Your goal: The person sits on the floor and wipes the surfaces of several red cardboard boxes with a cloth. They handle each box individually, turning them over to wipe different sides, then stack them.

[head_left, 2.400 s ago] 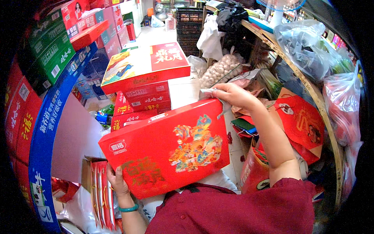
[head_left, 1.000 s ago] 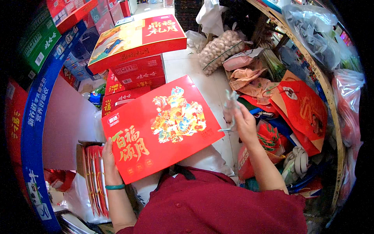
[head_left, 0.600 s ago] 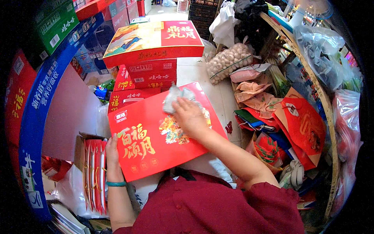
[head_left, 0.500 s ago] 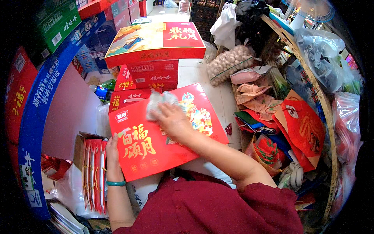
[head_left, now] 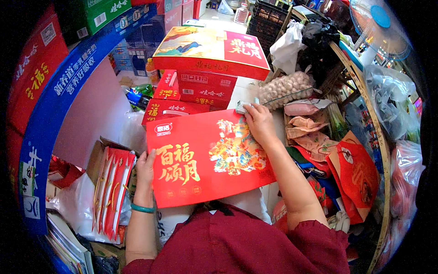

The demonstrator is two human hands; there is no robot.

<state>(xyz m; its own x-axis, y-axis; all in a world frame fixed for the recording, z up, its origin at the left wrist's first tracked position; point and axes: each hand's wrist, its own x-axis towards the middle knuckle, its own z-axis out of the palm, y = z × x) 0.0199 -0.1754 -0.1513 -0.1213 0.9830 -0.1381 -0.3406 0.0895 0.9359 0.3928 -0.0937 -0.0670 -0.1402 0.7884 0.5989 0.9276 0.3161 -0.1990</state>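
A flat red gift box [head_left: 200, 137] with gold lettering and a colourful printed figure lies in front of my body, slightly turned. My left hand [head_left: 145, 170], a green bangle on its wrist, grips the box's left edge; part of its fingers is hidden by the box. My right hand [head_left: 260, 122] is at the far right corner of the box. Its fingers are closed on a pale, crumpled cloth [head_left: 242, 108], pressed against that corner. Just beyond stands another red box [head_left: 210, 66] with a landscape print, resting on stacked red cartons [head_left: 207, 86].
Red paper bags [head_left: 109, 192] stand upright in a carton at the left, beside a blue-edged panel [head_left: 41, 118]. On the right are a net bag of garlic [head_left: 287, 90], a red gift bag [head_left: 353, 178] and a curved wooden edge [head_left: 381, 141]. A fan [head_left: 381, 27] is at the far right.
My right hand has slid with the cloth from the middle of the box top to its far right corner. The box has turned slightly, and the whole view has shifted.
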